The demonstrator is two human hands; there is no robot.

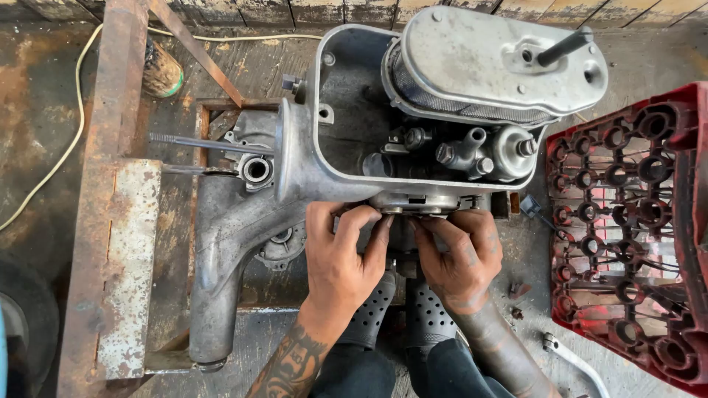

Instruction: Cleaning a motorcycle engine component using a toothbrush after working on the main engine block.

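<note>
On a stained, oily workshop floor (44, 88) we see one grey engine casing (324, 147) on a rusty steel frame (118, 221), one red plastic crate (634, 236) to its right. Our left hand (343, 254) and right hand (459, 254) both curl their fingertips against the casing's lower edge, pinching a small part we cannot make out

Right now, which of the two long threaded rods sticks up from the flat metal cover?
The dark rod at upper right, rising from the flat grey cover. The other rod lies level at left, far from the cover.
</note>
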